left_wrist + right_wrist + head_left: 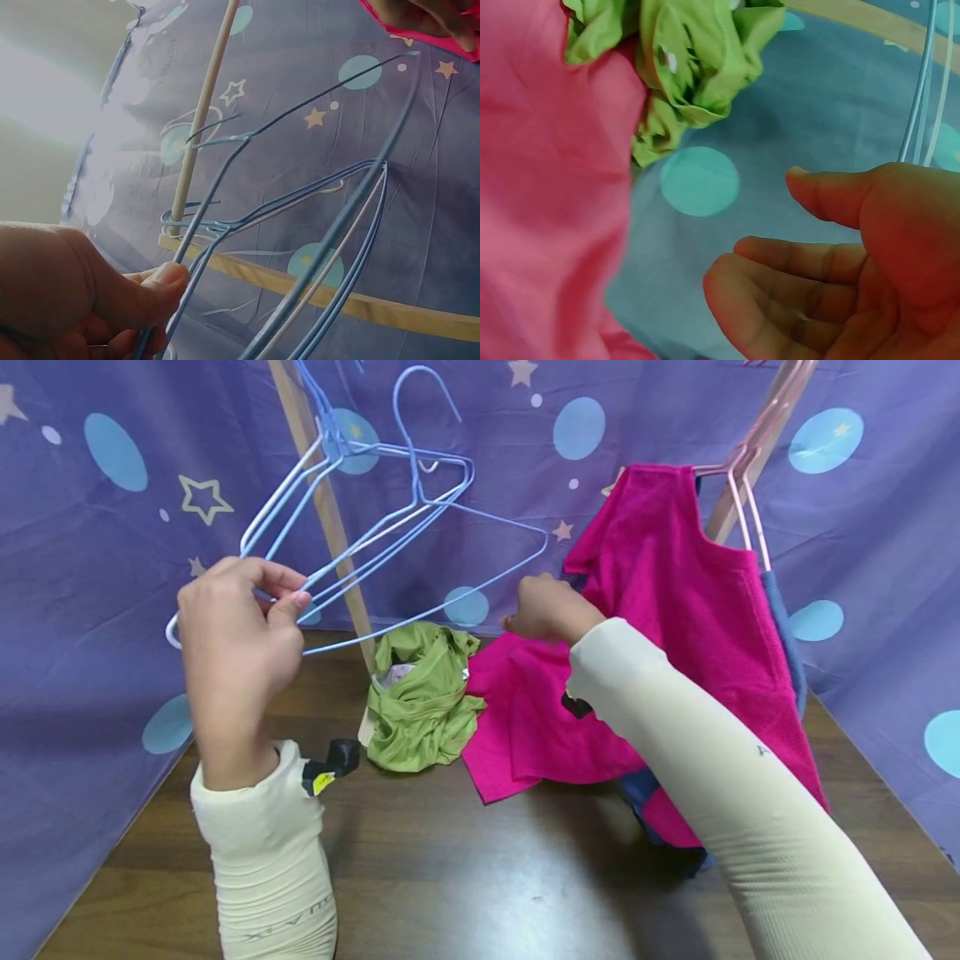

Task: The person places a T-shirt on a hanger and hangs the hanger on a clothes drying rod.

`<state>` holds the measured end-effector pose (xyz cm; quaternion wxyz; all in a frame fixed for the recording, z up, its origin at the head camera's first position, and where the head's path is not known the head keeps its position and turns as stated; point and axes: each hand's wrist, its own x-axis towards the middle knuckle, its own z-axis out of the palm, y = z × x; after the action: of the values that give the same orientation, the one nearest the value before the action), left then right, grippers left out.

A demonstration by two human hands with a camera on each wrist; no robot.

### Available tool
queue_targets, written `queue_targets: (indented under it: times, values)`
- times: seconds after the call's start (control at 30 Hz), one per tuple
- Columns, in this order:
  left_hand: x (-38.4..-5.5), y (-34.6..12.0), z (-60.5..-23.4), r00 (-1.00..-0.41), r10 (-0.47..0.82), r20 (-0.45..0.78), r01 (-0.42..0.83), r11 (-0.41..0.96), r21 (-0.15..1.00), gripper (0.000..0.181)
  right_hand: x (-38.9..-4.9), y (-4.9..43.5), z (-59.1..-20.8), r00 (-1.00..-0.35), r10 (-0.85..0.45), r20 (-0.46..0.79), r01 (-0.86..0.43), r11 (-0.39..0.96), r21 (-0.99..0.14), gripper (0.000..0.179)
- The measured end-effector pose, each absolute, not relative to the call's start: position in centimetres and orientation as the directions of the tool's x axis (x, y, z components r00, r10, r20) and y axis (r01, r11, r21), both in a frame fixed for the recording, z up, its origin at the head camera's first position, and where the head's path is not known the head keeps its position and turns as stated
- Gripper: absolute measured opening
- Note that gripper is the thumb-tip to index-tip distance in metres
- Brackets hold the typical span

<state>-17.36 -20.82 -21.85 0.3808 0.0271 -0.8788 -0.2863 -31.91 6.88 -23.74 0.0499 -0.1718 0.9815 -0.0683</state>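
Observation:
My left hand [240, 635] pinches one end of a blue wire hanger [414, 468] between thumb and fingers. In the left wrist view, the thumb [161, 289] presses on its wire. Other blue and white hangers [330, 452] hang just behind it, overlapping it. My right hand [551, 608] is held off the hanger's far end, beside a pink garment [667, 577] on a pink hanger [738, 460]. The right wrist view shows its fingers [795, 289] loosely curved, thumb apart, with nothing between them.
A crumpled green garment [427, 710] lies on the wooden tabletop [450, 860], next to spread pink cloth [540, 718]. Dark blue cloth [783, 627] shows behind the hanging garment. Wooden posts [330, 518] stand left and right before a patterned purple curtain [495, 410].

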Motion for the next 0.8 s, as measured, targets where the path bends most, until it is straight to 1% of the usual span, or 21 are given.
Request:
queue_targets:
  times: [0.13,0.3,0.43,0.53,0.67,0.8]
  values:
    - [-17.3,-21.1,-21.9,-0.751,-0.225,0.621,0.154,0.854,0.497,0.013,-32.4,6.5,-25.7,-0.937,-0.342,-0.070,-0.325,0.928,-0.184,0.040]
    - [-17.0,-21.3,-21.8,-0.780,-0.181,0.598,0.145,0.879,0.455,0.012,-32.9,5.8,-28.1,-0.928,-0.360,-0.092,-0.332,0.916,-0.226,0.046]
    - [-16.6,-21.4,-21.7,-0.803,-0.175,0.570,0.109,0.897,0.428,0.013,-33.1,5.0,-29.8,-0.924,-0.370,-0.097,-0.335,0.906,-0.260,0.045]
    - [-16.3,-21.4,-21.6,-0.813,-0.183,0.552,0.077,0.907,0.415,0.014,-33.2,4.3,-30.9,-0.922,-0.383,-0.057,-0.356,0.897,-0.263,0.044]
    - [-16.0,-21.5,-21.6,-0.812,-0.192,0.551,0.049,0.918,0.393,0.016,-33.2,3.2,-32.6,-0.917,-0.397,0.022,-0.386,0.875,-0.291,0.048]
    - [-15.6,-21.7,-21.6,-0.811,-0.207,0.547,0.024,0.923,0.385,0.017,-33.1,2.2,-34.4,-0.925,-0.369,0.084,-0.374,0.854,-0.362,0.051]
